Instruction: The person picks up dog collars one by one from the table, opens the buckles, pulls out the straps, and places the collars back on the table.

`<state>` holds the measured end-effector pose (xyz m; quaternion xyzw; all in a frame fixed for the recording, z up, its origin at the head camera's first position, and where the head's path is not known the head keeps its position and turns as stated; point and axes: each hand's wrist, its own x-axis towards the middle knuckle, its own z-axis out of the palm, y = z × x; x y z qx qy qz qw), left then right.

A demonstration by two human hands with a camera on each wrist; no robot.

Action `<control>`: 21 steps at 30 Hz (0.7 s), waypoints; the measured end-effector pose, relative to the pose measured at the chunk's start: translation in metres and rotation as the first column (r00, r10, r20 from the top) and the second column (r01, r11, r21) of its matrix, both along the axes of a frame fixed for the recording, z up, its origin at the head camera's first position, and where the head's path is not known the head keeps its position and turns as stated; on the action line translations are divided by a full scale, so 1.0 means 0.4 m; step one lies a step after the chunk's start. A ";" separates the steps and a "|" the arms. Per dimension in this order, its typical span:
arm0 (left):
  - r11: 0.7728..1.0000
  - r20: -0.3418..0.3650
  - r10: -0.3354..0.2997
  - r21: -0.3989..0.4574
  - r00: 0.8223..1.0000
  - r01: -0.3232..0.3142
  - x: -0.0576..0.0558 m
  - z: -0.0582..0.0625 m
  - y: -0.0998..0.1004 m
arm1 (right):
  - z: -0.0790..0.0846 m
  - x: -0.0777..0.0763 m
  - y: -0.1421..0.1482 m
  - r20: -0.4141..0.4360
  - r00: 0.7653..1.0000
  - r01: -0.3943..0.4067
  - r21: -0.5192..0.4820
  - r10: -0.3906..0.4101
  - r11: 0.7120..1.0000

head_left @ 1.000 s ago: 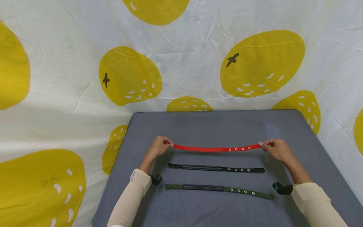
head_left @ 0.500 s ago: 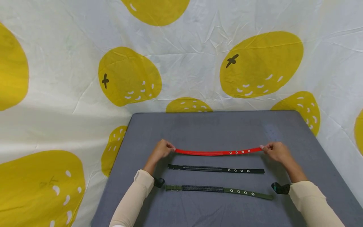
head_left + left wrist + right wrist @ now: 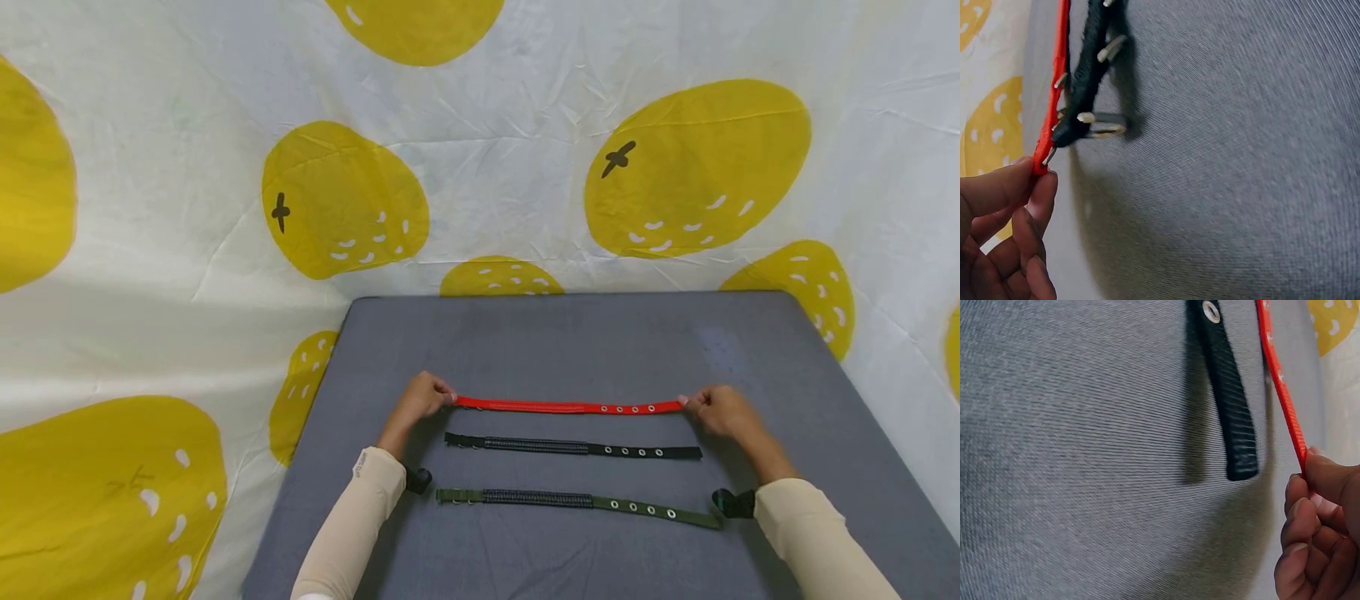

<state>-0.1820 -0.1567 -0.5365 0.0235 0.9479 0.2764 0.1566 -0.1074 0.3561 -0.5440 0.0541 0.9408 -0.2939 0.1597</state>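
A red collar strap (image 3: 536, 407) with metal eyelets is stretched nearly straight between the two hands, behind the other straps in the head view. My left hand (image 3: 423, 395) pinches its buckle end between thumb and fingers; the left wrist view shows that thumb (image 3: 1000, 187) pressed on the red end. At the eyelet end, my right hand (image 3: 722, 410) pinches the tip, and the right wrist view shows the other fingers (image 3: 1300, 522) curled below. A black collar (image 3: 536, 446) lies just in front of the red one, and a green collar (image 3: 540, 498) lies nearer the person.
The collars are on a grey cloth-covered table (image 3: 570, 333). Behind it and along the left hangs a white curtain (image 3: 502, 192) printed with large yellow fruit. Dark wrist straps (image 3: 733, 503) stick out by the cuffs, the right one overlapping the green collar's end.
Both hands have come down and slightly toward the person with the red collar. Its sag has flattened out, close to the table. The black and green collars have stayed put.
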 end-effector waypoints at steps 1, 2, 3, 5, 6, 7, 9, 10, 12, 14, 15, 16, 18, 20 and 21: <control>1.000 0.003 0.004 -0.003 1.000 -0.004 0.001 -0.002 -0.001 | -0.005 0.002 0.000 -0.001 1.000 0.000 -0.004 0.000 1.000; 1.000 0.006 0.008 -0.005 1.000 -0.008 0.001 -0.004 -0.002 | -0.010 0.005 0.001 -0.003 1.000 0.002 -0.006 -0.002 1.000; 1.000 0.009 0.010 -0.009 1.000 -0.010 0.002 -0.005 -0.003 | -0.014 0.007 0.001 -0.002 1.000 0.005 -0.008 -0.005 1.000; 1.000 0.022 0.022 -0.019 1.000 -0.021 0.003 -0.007 -0.005 | -0.019 0.009 0.000 0.003 1.000 0.009 -0.010 -0.009 1.000; 0.999 0.028 0.029 -0.023 0.999 -0.029 0.003 -0.008 -0.005 | -0.021 0.010 -0.001 0.005 1.000 0.012 -0.005 -0.012 1.000; 0.999 0.030 0.035 -0.028 0.999 -0.034 0.003 -0.009 -0.005 | -0.021 0.010 -0.002 0.000 1.000 0.011 0.000 -0.011 1.000; 0.999 0.031 0.041 -0.038 0.999 -0.039 0.004 -0.010 -0.004 | -0.023 0.011 -0.004 -0.019 1.000 0.010 0.021 -0.010 1.000; 0.998 0.028 0.045 -0.045 0.999 -0.044 0.005 -0.011 -0.003 | -0.025 0.012 -0.005 -0.032 0.999 0.007 0.042 -0.005 0.999; 0.996 0.021 0.056 -0.068 0.998 -0.055 0.007 -0.012 -0.001 | -0.028 0.013 -0.008 -0.063 0.998 0.000 0.090 0.006 0.996; 0.993 0.014 0.073 -0.097 0.997 -0.071 0.007 -0.012 0.001 | -0.033 0.014 -0.010 -0.076 0.997 0.002 0.133 0.008 0.991; 0.990 0.011 0.082 -0.112 0.997 -0.080 0.008 -0.013 0.002 | -0.035 0.015 -0.010 -0.072 0.997 0.006 0.152 0.005 0.988; 0.987 0.012 0.095 -0.128 0.995 -0.093 0.008 -0.014 0.002 | -0.036 0.016 -0.009 -0.064 0.998 0.015 0.172 -0.004 0.985; 0.982 0.012 0.111 -0.157 0.994 -0.108 0.008 -0.016 0.002 | -0.039 0.018 -0.009 -0.043 0.999 0.035 0.193 -0.027 0.981; 0.978 0.011 0.123 -0.174 0.992 -0.119 0.008 -0.016 0.002 | -0.040 0.020 -0.007 -0.029 0.999 0.046 0.208 -0.041 0.977; 0.976 0.013 0.128 -0.180 0.992 -0.123 0.008 -0.016 0.002 | -0.040 0.020 -0.007 -0.026 0.999 0.049 0.216 -0.045 0.975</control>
